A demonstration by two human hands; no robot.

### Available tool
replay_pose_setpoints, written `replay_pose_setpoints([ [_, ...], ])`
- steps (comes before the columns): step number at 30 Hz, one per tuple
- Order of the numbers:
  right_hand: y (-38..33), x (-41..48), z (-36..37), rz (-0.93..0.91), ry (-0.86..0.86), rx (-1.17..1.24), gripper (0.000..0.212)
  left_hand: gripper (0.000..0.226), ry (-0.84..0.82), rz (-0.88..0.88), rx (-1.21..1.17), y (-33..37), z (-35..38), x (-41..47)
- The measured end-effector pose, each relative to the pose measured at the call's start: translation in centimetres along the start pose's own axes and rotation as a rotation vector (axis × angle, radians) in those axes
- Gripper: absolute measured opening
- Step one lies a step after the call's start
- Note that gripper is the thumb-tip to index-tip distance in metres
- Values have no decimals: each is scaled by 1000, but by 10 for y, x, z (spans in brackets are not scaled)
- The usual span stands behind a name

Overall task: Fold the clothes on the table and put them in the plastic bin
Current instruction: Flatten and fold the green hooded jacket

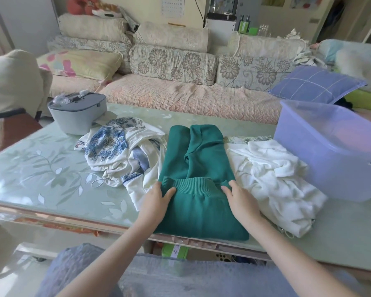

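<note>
A green sweatshirt (199, 168) lies partly folded in the middle of the table, its ribbed hem turned up toward me. My left hand (156, 200) pinches the hem's left corner, thumb on top. My right hand (239, 200) grips the hem's right corner, its fingers tucked under the fabric. A crumpled blue-and-white patterned garment (116, 151) lies to the left of the sweatshirt. A white knit garment (274, 181) lies bunched to its right. The translucent purple plastic bin (330, 151) stands at the table's right side, beyond the white garment.
A grey lidded case (77, 114) sits at the table's back left. The glass-topped table (41, 172) has a leaf pattern, and its front edge runs just below the sweatshirt. A floral sofa (180, 67) with cushions stands behind the table.
</note>
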State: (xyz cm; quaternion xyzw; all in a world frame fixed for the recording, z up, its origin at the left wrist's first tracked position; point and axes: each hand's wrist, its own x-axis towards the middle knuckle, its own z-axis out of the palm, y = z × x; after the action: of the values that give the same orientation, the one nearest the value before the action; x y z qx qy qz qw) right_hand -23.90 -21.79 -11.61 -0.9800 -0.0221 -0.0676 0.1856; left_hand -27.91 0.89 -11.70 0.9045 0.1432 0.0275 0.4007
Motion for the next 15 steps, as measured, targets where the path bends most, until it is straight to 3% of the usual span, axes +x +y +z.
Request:
replay_pose_setpoints([
  [5,1,-8,-1,-16,67,-31,28,52,139,198,-33,0,5,-12],
  [7,5,-11,-5,-166,195,34,37,62,284,513,117,-1,0,-15],
  [9,13,-14,-14,-442,246,20,50,43,262,803,211,-4,-9,-17],
  [10,17,-18,-20,-574,179,-1,50,33,146,867,242,-5,-14,-20],
  [12,21,-32,-33,-646,-128,-19,45,56,-137,823,301,-15,-21,-27],
  [14,27,-44,-38,-605,-381,-85,72,86,-245,837,467,-30,-24,-25],
  [15,29,-48,-40,-605,-423,-149,89,95,-240,870,509,-36,-25,-22],
])
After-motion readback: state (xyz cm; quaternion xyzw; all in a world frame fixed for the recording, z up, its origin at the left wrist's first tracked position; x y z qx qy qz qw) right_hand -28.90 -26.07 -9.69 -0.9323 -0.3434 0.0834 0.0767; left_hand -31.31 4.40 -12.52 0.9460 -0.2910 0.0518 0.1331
